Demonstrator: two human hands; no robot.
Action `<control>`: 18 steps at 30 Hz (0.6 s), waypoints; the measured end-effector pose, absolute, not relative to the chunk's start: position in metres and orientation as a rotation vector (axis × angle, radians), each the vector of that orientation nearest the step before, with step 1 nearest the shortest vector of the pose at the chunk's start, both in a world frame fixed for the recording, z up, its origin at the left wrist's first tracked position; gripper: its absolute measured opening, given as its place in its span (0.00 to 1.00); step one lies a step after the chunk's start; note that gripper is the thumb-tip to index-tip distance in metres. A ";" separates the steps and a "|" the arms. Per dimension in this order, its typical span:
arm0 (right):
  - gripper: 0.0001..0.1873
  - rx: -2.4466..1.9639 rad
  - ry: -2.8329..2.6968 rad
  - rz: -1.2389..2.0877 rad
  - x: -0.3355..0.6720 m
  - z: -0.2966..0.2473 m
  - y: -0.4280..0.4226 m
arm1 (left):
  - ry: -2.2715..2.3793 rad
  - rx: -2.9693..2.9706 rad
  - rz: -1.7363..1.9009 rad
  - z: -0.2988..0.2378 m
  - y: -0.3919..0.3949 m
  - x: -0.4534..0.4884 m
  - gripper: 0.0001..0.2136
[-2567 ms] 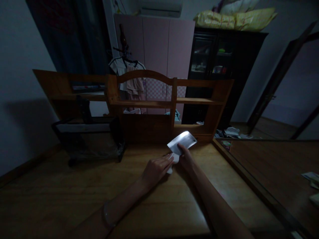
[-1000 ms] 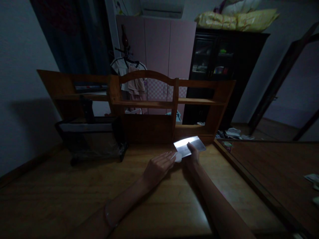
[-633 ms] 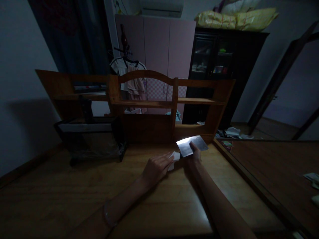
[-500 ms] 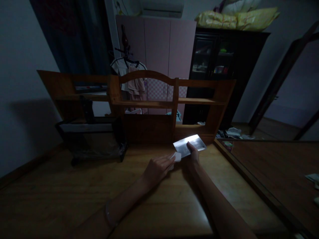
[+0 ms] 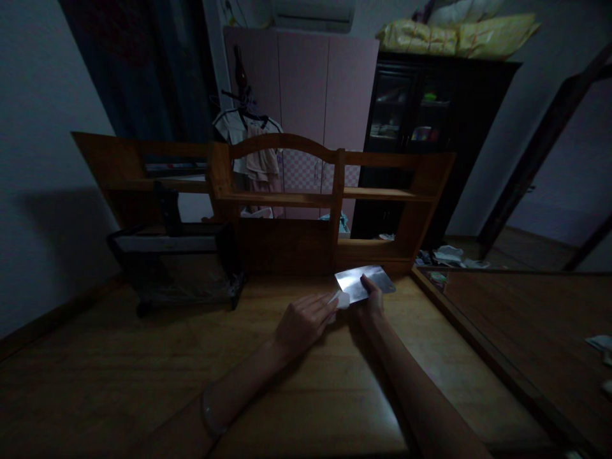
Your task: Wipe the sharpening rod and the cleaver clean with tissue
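Note:
My right hand [image 5: 371, 301] holds a shiny, flat rectangular metal plate [image 5: 352, 284], with the thumb lying across its upper face. A small dark spot, perhaps a hole, shows near the plate's right corner. In my left hand [image 5: 306, 324], a white folded tissue [image 5: 343, 300] is pinched under the fingers and meets the plate's near left edge. The fingertips under the plate are hidden. Both hands are just above the wooden tabletop [image 5: 268, 389].
A wooden shelf rack [image 5: 282, 201] stands along the back of the table. To the left is a black-framed device [image 5: 176, 268], partly wrapped in clear plastic. A raised wooden edge [image 5: 459, 322] runs along the right side.
The plate has dipped slightly and tilted, so its glare has shifted. My left hand with the tissue stays against its left edge, having moved very little.

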State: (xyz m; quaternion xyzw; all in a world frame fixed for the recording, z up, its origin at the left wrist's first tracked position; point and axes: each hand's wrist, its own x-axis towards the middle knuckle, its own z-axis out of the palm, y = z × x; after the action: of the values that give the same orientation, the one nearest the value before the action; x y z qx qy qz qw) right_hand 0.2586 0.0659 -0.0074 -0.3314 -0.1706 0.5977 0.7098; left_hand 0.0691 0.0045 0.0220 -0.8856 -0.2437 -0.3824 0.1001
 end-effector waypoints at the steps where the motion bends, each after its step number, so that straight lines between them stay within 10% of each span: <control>1: 0.07 -0.738 -0.301 1.334 0.261 -0.008 0.068 | -0.731 -2.601 -1.142 0.024 0.004 0.068 0.17; 18: 0.03 -0.722 -0.091 1.187 0.270 -0.012 0.076 | -0.801 -2.577 -1.259 0.026 0.005 0.063 0.16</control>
State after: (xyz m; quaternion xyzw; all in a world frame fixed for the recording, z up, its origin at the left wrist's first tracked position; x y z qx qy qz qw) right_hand 0.2704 0.0759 -0.0123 -0.3325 -0.0420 0.5468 0.7673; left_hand 0.0634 0.0051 0.0265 -0.8626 -0.2680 -0.4213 0.0817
